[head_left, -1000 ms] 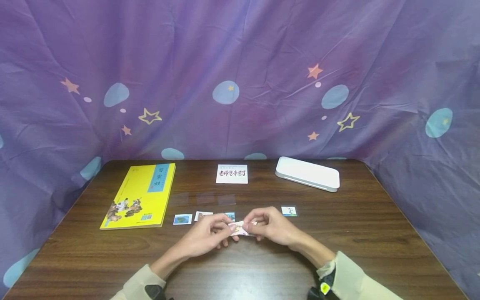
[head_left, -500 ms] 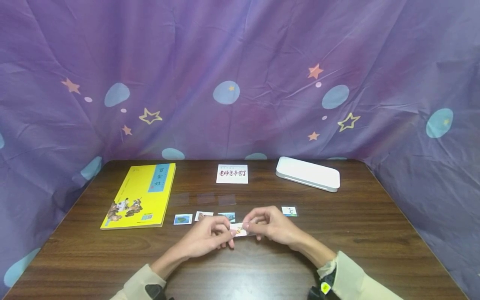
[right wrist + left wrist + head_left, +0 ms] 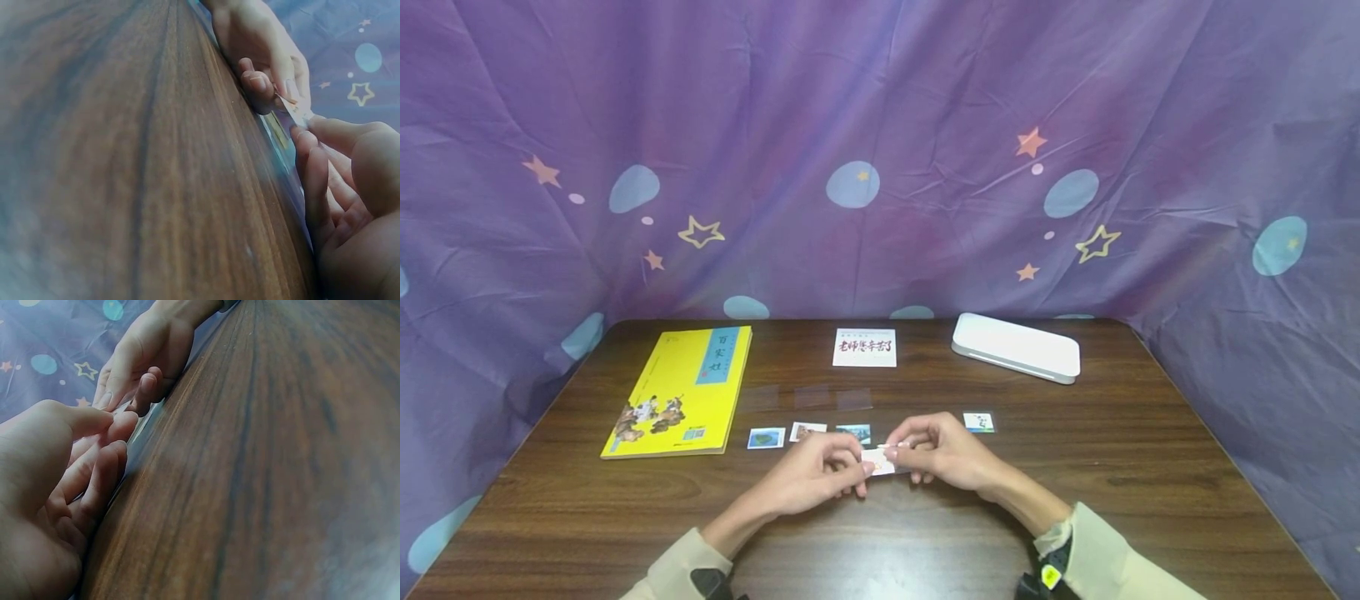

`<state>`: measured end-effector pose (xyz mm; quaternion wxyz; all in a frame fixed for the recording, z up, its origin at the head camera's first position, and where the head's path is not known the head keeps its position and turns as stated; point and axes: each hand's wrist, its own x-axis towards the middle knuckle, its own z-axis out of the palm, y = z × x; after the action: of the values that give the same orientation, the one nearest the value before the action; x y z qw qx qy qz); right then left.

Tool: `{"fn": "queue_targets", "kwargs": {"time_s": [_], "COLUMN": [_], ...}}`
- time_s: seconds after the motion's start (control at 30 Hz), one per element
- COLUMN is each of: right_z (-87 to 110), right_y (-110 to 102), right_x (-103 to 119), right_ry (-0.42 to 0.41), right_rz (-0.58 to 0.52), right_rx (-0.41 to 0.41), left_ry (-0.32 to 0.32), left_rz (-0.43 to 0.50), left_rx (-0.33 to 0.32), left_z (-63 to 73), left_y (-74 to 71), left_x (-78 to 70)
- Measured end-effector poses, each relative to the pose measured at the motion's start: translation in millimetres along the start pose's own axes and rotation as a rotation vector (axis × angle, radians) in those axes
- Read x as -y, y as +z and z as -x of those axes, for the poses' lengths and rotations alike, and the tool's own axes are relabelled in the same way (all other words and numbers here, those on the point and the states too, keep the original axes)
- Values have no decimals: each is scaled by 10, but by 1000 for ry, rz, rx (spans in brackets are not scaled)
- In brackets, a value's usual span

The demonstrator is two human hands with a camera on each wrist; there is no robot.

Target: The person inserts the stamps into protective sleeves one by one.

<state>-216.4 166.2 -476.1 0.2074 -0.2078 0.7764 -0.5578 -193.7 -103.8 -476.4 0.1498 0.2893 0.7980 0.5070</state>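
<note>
In the head view a small white stamp [image 3: 877, 461] with a faint picture is held above the table between both hands. My left hand [image 3: 822, 467] pinches its left end between thumb and fingertips. My right hand [image 3: 946, 454] pinches at the other end, where the edge of a clear sleeve [image 3: 902, 469] shows beside the stamp. How far the stamp sits inside the sleeve cannot be made out. Both wrist views show the thumbs and fingertips meeting closely at the stamp [image 3: 294, 112], the left thumb [image 3: 94, 420] pressing from above.
Behind the hands lie a blue-green stamp [image 3: 766, 438], a reddish stamp [image 3: 807, 431] and a landscape stamp [image 3: 854, 433]. Farther back are clear sleeves [image 3: 854, 400], a white card [image 3: 864, 348], a yellow book [image 3: 681, 392] and a white case [image 3: 1017, 348]. Another stamp [image 3: 978, 422] lies right.
The left fingers have shifted slightly down, and the held stamp has tilted and shows a plainer white face. The landscape stamp behind is more exposed. My right hand stays nearly still.
</note>
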Motion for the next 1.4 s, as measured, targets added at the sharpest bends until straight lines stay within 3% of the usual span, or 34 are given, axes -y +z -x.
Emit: {"fn": "queue_targets", "kwargs": {"time_s": [0.43,1.13,1.4], "right_z": [1,-6,-9], "right_y": [10,14,-41], "right_x": [23,21,-5], "right_ry": [-4,-16,-15], "right_rz": [-21,-14,-76], "right_rx": [-1,-5,-53], "left_ry": [0,-2,-56], "left_rz": [7,-64,23], "left_rx": [-9,-38,-53], "left_z": [-3,-25,-15], "left_y": [2,22,4], "left_x": [2,31,31]}}
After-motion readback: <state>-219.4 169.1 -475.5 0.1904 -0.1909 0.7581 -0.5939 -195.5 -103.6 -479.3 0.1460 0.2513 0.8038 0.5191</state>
